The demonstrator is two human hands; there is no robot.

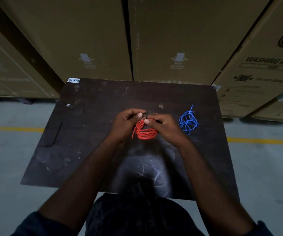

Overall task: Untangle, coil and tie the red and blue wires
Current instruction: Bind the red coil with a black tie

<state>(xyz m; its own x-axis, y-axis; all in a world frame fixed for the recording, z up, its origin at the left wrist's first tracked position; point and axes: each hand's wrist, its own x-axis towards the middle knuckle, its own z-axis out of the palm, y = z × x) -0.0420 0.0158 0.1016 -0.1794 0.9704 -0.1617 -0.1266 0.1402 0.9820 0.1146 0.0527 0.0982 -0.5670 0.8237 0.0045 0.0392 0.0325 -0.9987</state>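
Risk: the red wire [145, 132] is coiled at frame centre but doesn't look cinched yet, so if either pinch slips the loops will likely spring apart, and the loose tail at its lower left could snag. Left hand [126, 122] has its fingers curled, thumb and forefinger pinching a thin dark strand [146, 113], probably the tie; right hand [162, 127] is curled over the coil's top, thumb pressing the red loops. Blue wire [188, 120] lies tangled on the table [89, 116] just right of that hand, untouched.
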